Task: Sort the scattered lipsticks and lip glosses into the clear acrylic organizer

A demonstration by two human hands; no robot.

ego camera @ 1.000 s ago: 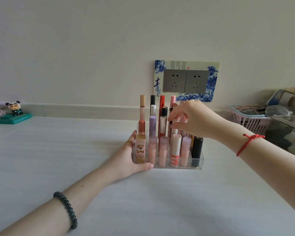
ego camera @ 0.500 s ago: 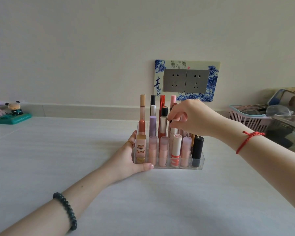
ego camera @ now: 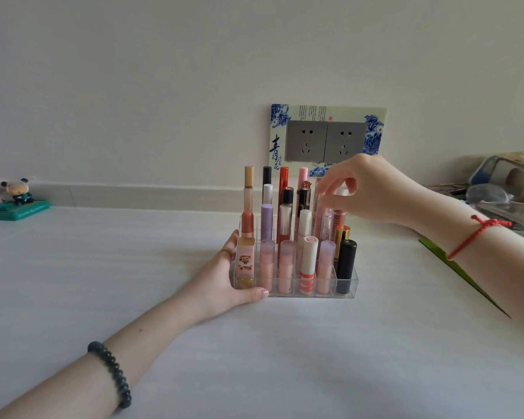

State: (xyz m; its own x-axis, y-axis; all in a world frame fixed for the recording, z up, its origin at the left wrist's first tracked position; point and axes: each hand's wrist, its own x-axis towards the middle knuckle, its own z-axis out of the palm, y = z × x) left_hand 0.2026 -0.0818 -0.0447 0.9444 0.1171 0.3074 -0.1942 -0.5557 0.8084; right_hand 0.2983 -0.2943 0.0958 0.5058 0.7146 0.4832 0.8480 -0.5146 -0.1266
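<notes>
Both hands are at the clear acrylic organizer point(ego camera: 294, 285), which stands on the pale bench point(ego camera: 285, 358) in front of the wall socket plate point(ego camera: 327, 140). Left hand point(ego camera: 224, 282) cups the organizer's left end: thumb lying along the front bottom edge, fingers reaching behind the left wall, palm open against the plastic and holding nothing else. A gold ring point(ego camera: 226, 252) sits on one finger and a dark green bead bracelet point(ego camera: 112, 373) circles that wrist. Right hand point(ego camera: 363, 189) hangs over the organizer's back right corner, fingers curled downward and pinched narrow around the top of a pale tube point(ego camera: 325, 219) standing there; whether the tube is fully seated in its slot cannot be told. A red string bracelet point(ego camera: 478, 234) is tied at that wrist.

Inside the organizer the lipsticks and glosses stand upright in rows. Along its front: a square bottle with a bear picture point(ego camera: 245, 263) at the left, pink frosted tubes point(ego camera: 286, 267), a white and coral stick point(ego camera: 308, 264), then a black lipstick point(ego camera: 345, 264) at the right end. Behind rise a lilac tube point(ego camera: 266, 220), a tall red tube point(ego camera: 283, 189) and a gold-capped gloss point(ego camera: 248, 189).

Far left of the organizer, a panda figure point(ego camera: 17, 192) sits on a teal base by the wall. To the organizer's right lies a green edge point(ego camera: 463, 276), and beyond it a heap of clutter point(ego camera: 505, 189).
</notes>
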